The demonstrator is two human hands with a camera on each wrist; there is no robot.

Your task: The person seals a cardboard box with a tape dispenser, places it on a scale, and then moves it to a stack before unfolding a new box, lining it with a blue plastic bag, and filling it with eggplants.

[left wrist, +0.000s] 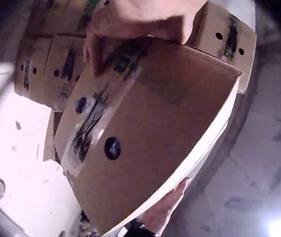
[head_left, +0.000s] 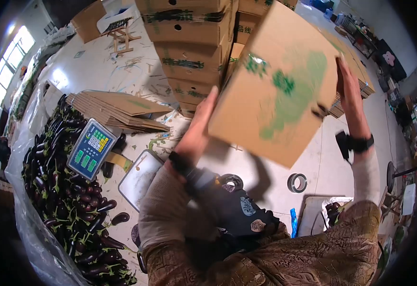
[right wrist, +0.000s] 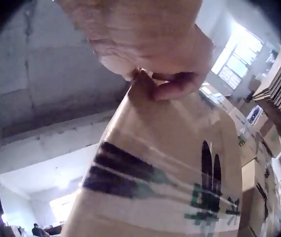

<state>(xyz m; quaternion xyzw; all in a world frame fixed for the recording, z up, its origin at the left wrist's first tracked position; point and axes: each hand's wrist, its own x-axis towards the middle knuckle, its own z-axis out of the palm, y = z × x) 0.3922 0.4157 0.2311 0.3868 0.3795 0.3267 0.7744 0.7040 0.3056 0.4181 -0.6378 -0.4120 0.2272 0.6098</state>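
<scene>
While the printed cardboard carton (head_left: 284, 86) tilts in midair near the stacked cartons (head_left: 189, 62), the left hand (head_left: 199, 125) is clamped along its left side, a finger bent over the taped face with two round holes; the right hand (head_left: 351, 95) is clamped on the opposite side, pinching a corner in the right wrist view. Good handling here would seem to mean bearing the weight evenly, with pressure on the stiff sides and corners, so that the panels neither buckle nor slip. Levelling the tilt gradually would likely help, as one low corner could catch first. Whether the carton touches the stack is hard to tell, so its far edge deserves the most watching. Bare floor (head_left: 313, 157) shows below the carton, though a tape roll (head_left: 297, 183) lies there. On the left, the digital scale (head_left: 92, 148) and flattened cardboard sheets (head_left: 118, 105) would limit any swing, with heaped eggplants (head_left: 56, 167) beside them.
</scene>
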